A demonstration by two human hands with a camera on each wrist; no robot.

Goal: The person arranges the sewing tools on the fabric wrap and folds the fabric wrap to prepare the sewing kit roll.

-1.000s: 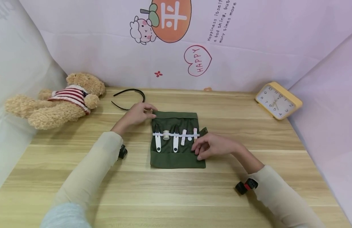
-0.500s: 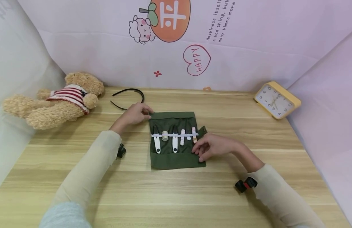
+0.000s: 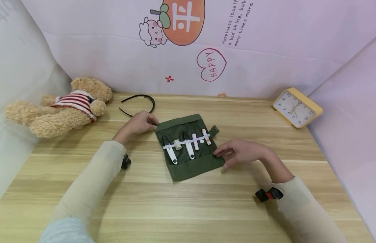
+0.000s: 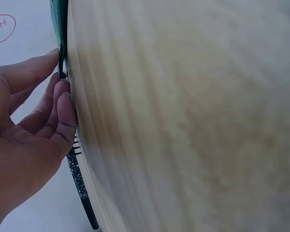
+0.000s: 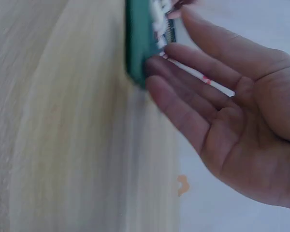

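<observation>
Green pouch has swung counterclockwise on the table versus half a second ago: right side now farther out, near-left corner shifted right; right hand sits slightly farther right too. Nearest: right sleeve and left sleeve, both near side of the pouch, off its right and left; black wrist device by the right one, another black box by the left. Pouch lies flat and unfolded, tilted, between the hands. Right hand at the pouch's near-right corner, fingers extended, slightly bent, not wrapped round anything; contact with the edge can't be confirmed. Across the pouch middle, a white band holds, left to right: white-handled tool, spool, second white-handled tool, slim patterned stick, white disc, second patterned stick. Snap tab sticks out past the pouch's right edge. Left hand pinches the pouch's far-left corner, thumb against fingers. Beyond that corner: black headband. Teddy bear lies well left of the pouch, yellow clock well right and beyond it. Printed cloth hangs behind everything.
</observation>
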